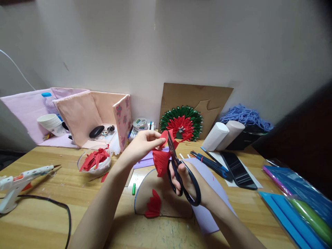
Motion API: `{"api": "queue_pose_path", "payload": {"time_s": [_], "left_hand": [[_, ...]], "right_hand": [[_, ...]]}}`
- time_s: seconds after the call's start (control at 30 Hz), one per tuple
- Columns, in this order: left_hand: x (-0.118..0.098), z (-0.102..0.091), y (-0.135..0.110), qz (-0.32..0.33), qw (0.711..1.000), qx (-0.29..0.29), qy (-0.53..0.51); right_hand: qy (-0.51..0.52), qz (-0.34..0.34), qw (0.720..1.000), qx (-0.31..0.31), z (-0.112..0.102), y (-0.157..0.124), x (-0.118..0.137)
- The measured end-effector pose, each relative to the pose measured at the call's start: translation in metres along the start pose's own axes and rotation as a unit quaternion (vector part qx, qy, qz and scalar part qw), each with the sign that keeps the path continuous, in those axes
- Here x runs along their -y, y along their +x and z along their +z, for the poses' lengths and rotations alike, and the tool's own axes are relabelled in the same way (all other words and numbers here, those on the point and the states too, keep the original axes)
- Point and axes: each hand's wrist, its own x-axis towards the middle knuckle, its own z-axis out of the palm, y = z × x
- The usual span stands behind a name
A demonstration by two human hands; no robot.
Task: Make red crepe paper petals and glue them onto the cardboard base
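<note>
Red crepe paper [161, 162] hangs in folds from my left hand [146, 143], pinched between thumb and fingers. My right hand [183, 174] grips a pair of black-handled scissors [190, 183], its fingers through the loops. The blades point up and lie against the upper part of the red paper; whether they are cutting into it I cannot tell. Below both hands, a rounded piece of cardboard [176, 205] with a blue-edged outline lies on the table. A cut red paper petal cluster [153, 204] rests on its left part.
A hot glue gun [23, 181] with a black cord lies left, near a bowl [81, 165] of red scraps. A red and green paper flower [166, 114] leans on cardboard behind. A utility knife [212, 166], phone [237, 171] and wrapped paper packs [285, 218] lie right.
</note>
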Motion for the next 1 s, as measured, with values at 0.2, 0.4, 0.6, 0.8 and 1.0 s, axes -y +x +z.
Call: {"api": "queue_pose_path", "payload": {"time_s": [0.2, 0.4, 0.6, 0.8, 1.0], "left_hand": [[0.003, -0.001, 0.003, -0.006, 1.0, 0.007, 0.006], [0.005, -0.003, 0.005, -0.005, 1.0, -0.005, 0.008], [0.01, -0.005, 0.01, 0.006, 0.999, -0.033, -0.022], [0.017, -0.007, 0.015, 0.052, 0.989, -0.13, -0.038], [0.014, -0.001, 0.012, 0.043, 0.994, -0.086, -0.049]], "right_hand": [[0.002, 0.013, 1.0, -0.018, -0.002, 0.004, -0.007], [-0.026, 0.023, 0.999, -0.039, -0.006, 0.009, -0.016], [-0.064, 0.026, 0.995, -0.078, -0.01, 0.01, -0.008], [-0.106, 0.046, 0.969, -0.221, -0.05, 0.024, -0.008], [-0.292, 0.114, 0.895, -0.318, -0.13, 0.013, -0.019]]}}
